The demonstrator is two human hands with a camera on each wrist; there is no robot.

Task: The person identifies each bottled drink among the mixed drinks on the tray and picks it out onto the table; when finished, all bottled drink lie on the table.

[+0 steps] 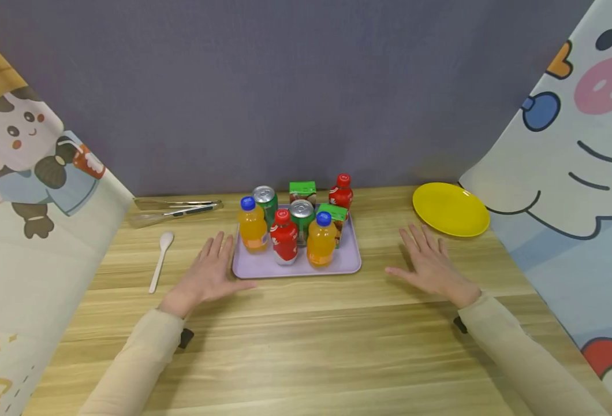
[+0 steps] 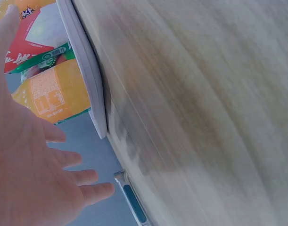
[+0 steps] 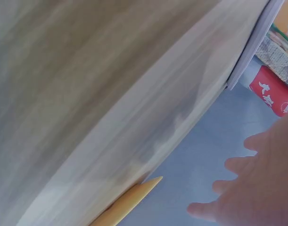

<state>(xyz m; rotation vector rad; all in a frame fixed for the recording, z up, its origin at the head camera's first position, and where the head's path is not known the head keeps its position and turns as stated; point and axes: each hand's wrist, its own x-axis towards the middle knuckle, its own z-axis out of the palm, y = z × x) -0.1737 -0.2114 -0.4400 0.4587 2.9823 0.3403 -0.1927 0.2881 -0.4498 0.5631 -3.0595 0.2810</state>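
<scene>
Left to right on the counter (image 1: 306, 352): tongs (image 1: 197, 210), spoon (image 1: 157, 268), left hand (image 1: 209, 274) spread just beside the tray (image 1: 349, 264) of upright drinks (image 1: 284, 237) (an orange bottle (image 2: 49, 92) has unreadably small print, a red bottle (image 3: 268, 89) white characters), right hand (image 1: 433, 268), fingers likewise apart, near the plate (image 1: 451, 209).

Toward the back of the table (image 1: 311, 346), the tray (image 1: 264, 268) carried a crowd: three bottles (image 1: 284, 238) up front, a fourth back right, two cans (image 1: 302, 217) and two cartons (image 1: 302, 189) behind the front row. Just left, the left hand (image 1: 209, 278); farther left, the spoon (image 1: 160, 263), tongs (image 1: 194, 211) behind it. Over right, the plate (image 1: 450, 209) lay beyond the right hand (image 1: 432, 266).
</scene>
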